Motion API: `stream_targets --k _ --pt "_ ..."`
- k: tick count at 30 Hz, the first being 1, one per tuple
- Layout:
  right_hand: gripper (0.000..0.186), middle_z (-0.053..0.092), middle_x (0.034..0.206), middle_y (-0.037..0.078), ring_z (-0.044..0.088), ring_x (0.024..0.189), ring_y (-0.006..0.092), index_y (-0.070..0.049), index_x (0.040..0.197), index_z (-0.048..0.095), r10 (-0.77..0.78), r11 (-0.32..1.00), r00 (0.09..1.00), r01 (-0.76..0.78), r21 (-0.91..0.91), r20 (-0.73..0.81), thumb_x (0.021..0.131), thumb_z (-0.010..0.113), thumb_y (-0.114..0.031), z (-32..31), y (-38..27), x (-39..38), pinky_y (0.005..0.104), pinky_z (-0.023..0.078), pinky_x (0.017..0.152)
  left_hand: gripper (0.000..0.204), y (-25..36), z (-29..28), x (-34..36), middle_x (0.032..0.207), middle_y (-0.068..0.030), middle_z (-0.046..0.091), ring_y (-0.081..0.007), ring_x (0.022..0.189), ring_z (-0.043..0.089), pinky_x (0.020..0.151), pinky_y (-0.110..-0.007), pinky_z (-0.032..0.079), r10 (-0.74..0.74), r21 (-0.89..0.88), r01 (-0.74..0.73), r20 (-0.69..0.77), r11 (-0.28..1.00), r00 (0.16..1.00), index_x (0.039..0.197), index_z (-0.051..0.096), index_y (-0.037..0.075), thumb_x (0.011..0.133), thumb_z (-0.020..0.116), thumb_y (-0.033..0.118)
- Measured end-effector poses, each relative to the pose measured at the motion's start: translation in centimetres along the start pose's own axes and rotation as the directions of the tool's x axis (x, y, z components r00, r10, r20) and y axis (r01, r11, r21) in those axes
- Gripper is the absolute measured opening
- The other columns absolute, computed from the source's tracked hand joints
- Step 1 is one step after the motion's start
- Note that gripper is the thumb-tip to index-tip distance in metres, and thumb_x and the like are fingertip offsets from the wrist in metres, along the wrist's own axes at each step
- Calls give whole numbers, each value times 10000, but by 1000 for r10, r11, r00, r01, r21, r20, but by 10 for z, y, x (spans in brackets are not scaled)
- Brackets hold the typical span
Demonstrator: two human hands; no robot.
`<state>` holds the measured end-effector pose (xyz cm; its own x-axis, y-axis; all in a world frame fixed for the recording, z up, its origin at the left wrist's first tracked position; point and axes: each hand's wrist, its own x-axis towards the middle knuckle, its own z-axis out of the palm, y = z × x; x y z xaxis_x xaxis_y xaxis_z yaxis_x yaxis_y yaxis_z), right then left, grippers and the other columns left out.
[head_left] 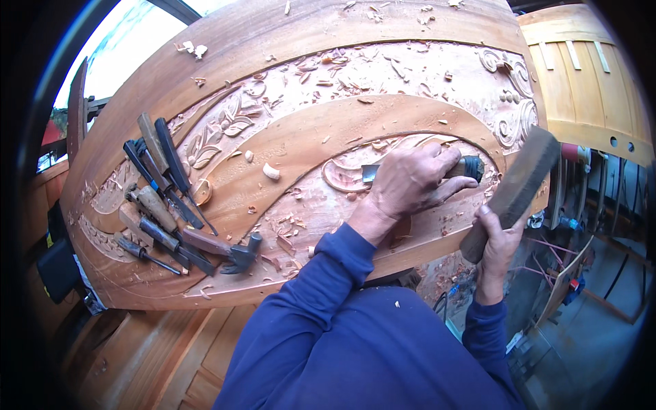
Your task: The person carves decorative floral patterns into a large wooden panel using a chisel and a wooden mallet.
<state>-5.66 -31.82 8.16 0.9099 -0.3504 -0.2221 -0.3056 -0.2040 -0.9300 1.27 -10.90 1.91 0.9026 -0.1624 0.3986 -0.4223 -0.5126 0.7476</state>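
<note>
My left hand [413, 179] is closed around a chisel lying low over the carved panel [328, 147]. The chisel's blade [370, 173] shows to the left of my fingers, beside a curled relief. Its dark-wrapped handle end [473, 167] sticks out to the right. In my right hand [497, 239], at the panel's near right edge, is a long wooden mallet [514, 191], tilted with its upper end away from me. The mallet's head is apart from the chisel's handle. My left palm hides the middle of the chisel.
Several chisels and gouges [160, 164] lie piled on the panel's left side, with a hammer [240, 254] beside them. Wood shavings [321, 72] are scattered over the carving. A pale slatted wooden piece [588, 82] stands at the far right. Planks [157, 355] lie below left.
</note>
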Motion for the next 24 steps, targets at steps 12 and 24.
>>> stream_targets --k 12,24 --pt "825 646 1194 91 680 969 180 -53 1606 360 -36 997 998 40 73 -56 885 755 13 10 -11 -16 319 576 871 432 6 -11 -10 697 -33 573 -235 573 635 504 -356 498 137 -87 -133 38 987 990 996 728 156 883 793 568" --pt "771 658 1177 96 702 946 178 -53 1564 402 -3 983 986 33 181 -168 877 749 -11 9 -7 -24 316 582 872 441 1 -14 -4 763 -89 643 -290 696 698 653 -413 545 -1 -147 11 66 989 998 935 687 121 933 734 559"
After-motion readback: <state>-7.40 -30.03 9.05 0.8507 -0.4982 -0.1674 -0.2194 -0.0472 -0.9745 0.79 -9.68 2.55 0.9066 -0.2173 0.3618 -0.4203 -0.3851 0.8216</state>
